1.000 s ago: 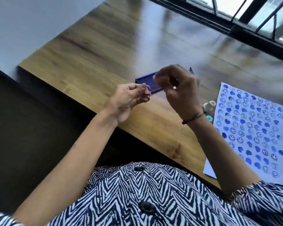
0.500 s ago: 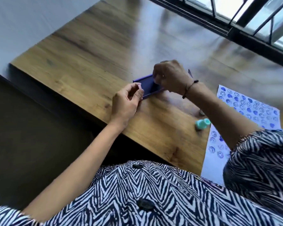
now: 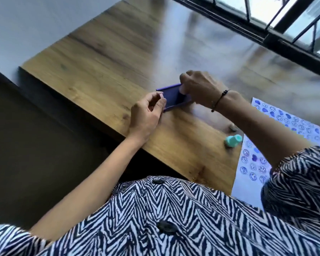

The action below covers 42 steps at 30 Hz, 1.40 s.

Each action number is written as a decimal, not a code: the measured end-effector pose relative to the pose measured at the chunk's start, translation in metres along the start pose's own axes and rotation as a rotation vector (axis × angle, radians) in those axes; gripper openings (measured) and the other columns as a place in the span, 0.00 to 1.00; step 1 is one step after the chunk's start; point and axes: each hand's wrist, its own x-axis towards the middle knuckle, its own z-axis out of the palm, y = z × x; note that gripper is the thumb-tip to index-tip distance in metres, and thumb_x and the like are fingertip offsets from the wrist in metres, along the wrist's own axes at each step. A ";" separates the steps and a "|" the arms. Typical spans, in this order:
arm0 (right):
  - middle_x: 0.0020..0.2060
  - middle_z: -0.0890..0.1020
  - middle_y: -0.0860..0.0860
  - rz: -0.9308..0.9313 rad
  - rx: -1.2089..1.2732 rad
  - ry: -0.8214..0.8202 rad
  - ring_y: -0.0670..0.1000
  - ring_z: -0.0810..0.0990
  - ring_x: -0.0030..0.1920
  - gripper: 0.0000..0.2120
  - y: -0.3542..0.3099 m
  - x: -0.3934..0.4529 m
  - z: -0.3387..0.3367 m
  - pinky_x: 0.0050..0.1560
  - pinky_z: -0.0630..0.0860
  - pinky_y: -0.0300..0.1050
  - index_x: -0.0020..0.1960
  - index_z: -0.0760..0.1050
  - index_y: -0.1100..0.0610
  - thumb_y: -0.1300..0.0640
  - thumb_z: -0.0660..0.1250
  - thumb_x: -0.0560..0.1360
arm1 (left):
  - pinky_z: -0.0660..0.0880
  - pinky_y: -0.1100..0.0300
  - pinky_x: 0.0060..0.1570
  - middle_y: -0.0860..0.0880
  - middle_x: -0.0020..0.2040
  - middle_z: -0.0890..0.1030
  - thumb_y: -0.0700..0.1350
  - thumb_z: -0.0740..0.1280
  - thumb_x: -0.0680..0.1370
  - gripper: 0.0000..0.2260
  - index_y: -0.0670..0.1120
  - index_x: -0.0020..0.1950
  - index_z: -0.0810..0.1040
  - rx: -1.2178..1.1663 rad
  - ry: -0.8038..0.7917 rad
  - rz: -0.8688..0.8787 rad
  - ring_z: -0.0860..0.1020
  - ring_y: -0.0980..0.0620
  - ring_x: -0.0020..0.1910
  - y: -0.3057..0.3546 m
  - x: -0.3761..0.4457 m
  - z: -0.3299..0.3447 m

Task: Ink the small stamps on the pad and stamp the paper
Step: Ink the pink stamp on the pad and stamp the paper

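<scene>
Head view | left hand (image 3: 146,115) grip pinching ink pad (image 3: 174,97) edge | right hand (image 3: 199,87) curled, fingertips hidden, grip unclear.

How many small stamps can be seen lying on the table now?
2: a teal stamp lies beside the paper, and a blurred grey one sits just beyond it. Another may be hidden inside the right hand.

I'm seeing open table (image 3: 103,71) toward the far left corner; the ink pad (image 3: 174,97), teal stamp (image 3: 232,140) and paper (image 3: 251,163) are crowding the near edge.
</scene>
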 end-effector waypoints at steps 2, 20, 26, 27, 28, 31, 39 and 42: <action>0.50 0.76 0.65 -0.010 -0.033 -0.025 0.66 0.76 0.47 0.08 0.002 0.002 -0.005 0.36 0.64 0.51 0.49 0.70 0.66 0.61 0.58 0.75 | 0.77 0.50 0.46 0.48 0.39 0.80 0.49 0.66 0.72 0.08 0.49 0.48 0.78 0.014 -0.014 0.003 0.78 0.51 0.37 0.000 -0.002 -0.001; 0.43 0.78 0.61 -0.167 -0.117 0.031 0.63 0.78 0.38 0.10 0.020 0.009 0.009 0.39 0.59 0.48 0.45 0.69 0.60 0.53 0.56 0.77 | 0.78 0.49 0.53 0.43 0.50 0.81 0.45 0.66 0.74 0.09 0.45 0.52 0.78 0.067 -0.012 -0.038 0.80 0.48 0.47 0.005 -0.006 0.000; 0.47 0.80 0.64 0.080 -0.096 -0.031 0.65 0.78 0.45 0.13 0.003 0.015 0.008 0.34 0.59 0.45 0.46 0.72 0.62 0.51 0.59 0.76 | 0.76 0.53 0.50 0.43 0.47 0.81 0.42 0.67 0.74 0.07 0.43 0.51 0.79 0.069 -0.013 -0.044 0.78 0.51 0.44 0.008 -0.006 -0.002; 0.48 0.79 0.65 0.108 -0.094 -0.057 0.65 0.78 0.45 0.13 0.002 0.017 0.004 0.35 0.61 0.45 0.47 0.73 0.62 0.51 0.60 0.75 | 0.76 0.54 0.49 0.42 0.47 0.81 0.42 0.66 0.74 0.06 0.43 0.50 0.79 0.058 -0.013 -0.044 0.78 0.51 0.43 0.008 -0.007 -0.002; 0.48 0.79 0.66 0.127 -0.087 -0.057 0.65 0.77 0.45 0.13 0.000 0.018 0.000 0.36 0.63 0.46 0.47 0.74 0.62 0.51 0.61 0.74 | 0.76 0.54 0.49 0.40 0.47 0.81 0.42 0.66 0.74 0.06 0.43 0.49 0.78 0.043 -0.011 -0.046 0.78 0.51 0.42 0.009 -0.007 -0.002; 0.48 0.79 0.65 0.116 -0.040 0.032 0.66 0.77 0.45 0.13 -0.014 0.016 -0.005 0.36 0.63 0.47 0.46 0.74 0.63 0.52 0.61 0.74 | 0.77 0.52 0.50 0.38 0.48 0.82 0.42 0.66 0.75 0.06 0.42 0.50 0.78 0.031 0.034 -0.076 0.79 0.49 0.43 0.009 -0.005 -0.003; 0.50 0.80 0.60 -0.014 -0.095 0.032 0.64 0.80 0.47 0.12 -0.045 0.010 0.005 0.35 0.65 0.47 0.50 0.74 0.60 0.52 0.60 0.75 | 0.78 0.43 0.52 0.40 0.49 0.83 0.51 0.63 0.73 0.14 0.43 0.52 0.78 -0.006 0.040 -0.120 0.81 0.42 0.47 0.005 -0.004 -0.004; 0.51 0.80 0.58 0.011 -0.087 -0.002 0.63 0.80 0.48 0.12 -0.044 0.010 0.004 0.35 0.64 0.46 0.51 0.73 0.58 0.50 0.61 0.75 | 0.78 0.43 0.52 0.40 0.49 0.83 0.52 0.63 0.73 0.14 0.44 0.52 0.78 -0.003 0.039 -0.105 0.81 0.42 0.47 0.004 -0.005 -0.004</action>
